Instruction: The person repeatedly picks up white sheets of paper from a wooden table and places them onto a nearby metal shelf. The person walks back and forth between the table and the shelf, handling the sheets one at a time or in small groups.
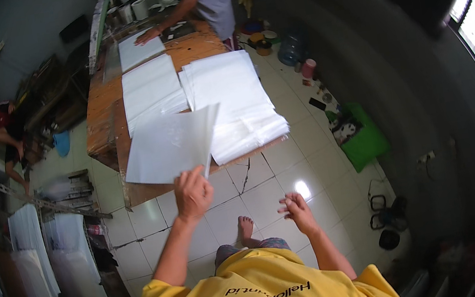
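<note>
My left hand is closed on the near edge of a thin white sheet at the table's front left. The sheet's right side is lifted and bends upward toward the stack beside it. My right hand hangs over the floor in front of the table, with its fingers loosely bent and apart and nothing in them. To the right of the held sheet is a tall stack of white sheets, its near part glossy. Another stack of white sheets lies behind the held one, which covers its near end.
Across the wooden table, a co-worker's hand rests on a white panel. Racks with white sheets stand at the left. Along the right wall are a green bag, a water jug and a pink container.
</note>
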A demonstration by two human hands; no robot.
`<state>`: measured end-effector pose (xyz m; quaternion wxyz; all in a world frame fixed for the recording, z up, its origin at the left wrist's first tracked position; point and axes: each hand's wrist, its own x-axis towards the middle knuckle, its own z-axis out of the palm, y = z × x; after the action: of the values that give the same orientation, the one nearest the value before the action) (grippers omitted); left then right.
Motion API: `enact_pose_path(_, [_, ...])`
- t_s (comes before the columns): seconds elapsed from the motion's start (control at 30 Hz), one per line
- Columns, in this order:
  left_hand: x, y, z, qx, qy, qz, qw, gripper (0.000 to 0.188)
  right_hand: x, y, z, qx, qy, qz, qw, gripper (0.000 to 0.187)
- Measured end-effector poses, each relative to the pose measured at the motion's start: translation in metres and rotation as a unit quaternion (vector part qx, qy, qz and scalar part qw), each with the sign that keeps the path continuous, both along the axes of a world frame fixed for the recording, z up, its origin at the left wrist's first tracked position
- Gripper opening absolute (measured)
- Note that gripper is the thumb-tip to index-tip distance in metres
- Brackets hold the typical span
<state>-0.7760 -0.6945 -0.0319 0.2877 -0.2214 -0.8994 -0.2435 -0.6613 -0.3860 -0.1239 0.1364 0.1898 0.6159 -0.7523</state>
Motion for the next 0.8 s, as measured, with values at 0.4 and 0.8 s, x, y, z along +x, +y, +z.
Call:
enact_pose_path(0.4, [0.291, 0.094, -0.076, -0.105, -0.064, -0.32, 0.939, 0.01, 0.187, -0.045, 0.006, 0.167, 0.133, -0.102, 0.972, 0.017])
enact_pose_path(0.8, [0.463, 0.152, -0.12, -0.152, -0.212, -0.572, 0.778, 0.019, 0.52, 0.09, -0.086, 0.326, -0.07, -0.26, 0.906, 0.019])
